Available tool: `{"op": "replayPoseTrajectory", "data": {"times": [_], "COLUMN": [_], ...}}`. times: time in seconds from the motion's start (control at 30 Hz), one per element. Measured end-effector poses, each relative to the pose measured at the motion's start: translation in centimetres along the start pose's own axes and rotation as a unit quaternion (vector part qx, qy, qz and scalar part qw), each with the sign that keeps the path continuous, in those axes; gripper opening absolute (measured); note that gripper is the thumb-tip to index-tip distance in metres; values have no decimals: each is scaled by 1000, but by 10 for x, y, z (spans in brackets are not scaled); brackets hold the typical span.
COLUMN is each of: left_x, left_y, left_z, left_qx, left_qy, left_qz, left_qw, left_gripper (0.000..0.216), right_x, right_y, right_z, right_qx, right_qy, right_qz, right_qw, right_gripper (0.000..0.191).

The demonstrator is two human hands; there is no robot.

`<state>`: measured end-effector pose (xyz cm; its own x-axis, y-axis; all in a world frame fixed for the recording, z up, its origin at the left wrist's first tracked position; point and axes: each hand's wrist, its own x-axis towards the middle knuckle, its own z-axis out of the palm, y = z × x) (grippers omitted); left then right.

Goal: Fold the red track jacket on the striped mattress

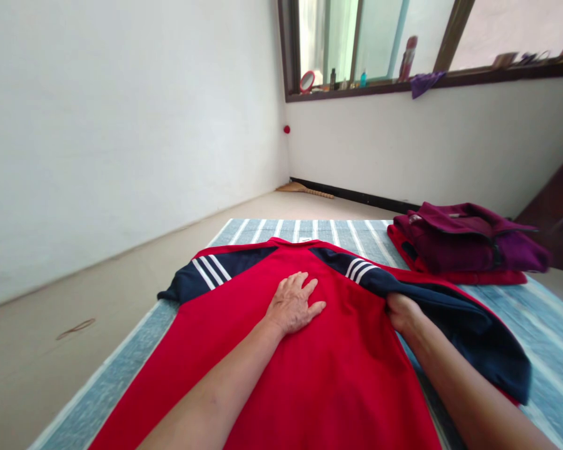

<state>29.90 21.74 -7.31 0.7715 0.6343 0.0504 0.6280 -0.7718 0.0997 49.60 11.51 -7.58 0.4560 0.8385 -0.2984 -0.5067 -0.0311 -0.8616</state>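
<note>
Red top [342,356]: probably soft, light; hold by sleeve [478,334]. Left hand [293,303] spread flat; right hand [403,314] at sleeve, fingers hidden, grip unclear.

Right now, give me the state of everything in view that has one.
Red jacket: spread out, one sleeve bulging
Left hand: open, flat on the jacket
Right hand: at that sleeve, fingers mostly hidden
Striped sheet: spread beneath jacket
Purple garment: folded, atop red clothing
Purple cloth: hanging over the windowsill
Bottle: standing
Broom: lying down
</note>
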Motion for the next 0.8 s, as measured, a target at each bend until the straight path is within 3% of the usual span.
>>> {"op": "replayPoseTrajectory", "data": {"times": [0.13, 0.27, 0.47, 0.6, 0.8], "left_x": [4, 9, 7, 7, 5], "left_y": [-9, -19, -23, -23, -18], "left_z": [-14, -25, -18, -18, -19], "left_qx": [-36, -65, -72, -75, -66], "left_qy": [-89, -160, -140, -148, -117], "left_qz": [22, 50, 57, 55, 43], "left_qw": [995, 984, 986, 985, 990], "left_gripper": [88, 103, 106, 114, 96], "right_x": [-24, -42, -51, -53, -52], "right_y": [4, 4, -3, -4, -1], "right_z": [-9, -16, -17, -20, -20], "right_qx": [24, 87, 129, 80, 21], "right_qy": [13, -4, -82, -167, -125], "right_qz": [69, 77, 99, 108, 75], "right_qw": [997, 993, 983, 977, 989], "right_gripper": [22, 24, 33, 35, 35]}}
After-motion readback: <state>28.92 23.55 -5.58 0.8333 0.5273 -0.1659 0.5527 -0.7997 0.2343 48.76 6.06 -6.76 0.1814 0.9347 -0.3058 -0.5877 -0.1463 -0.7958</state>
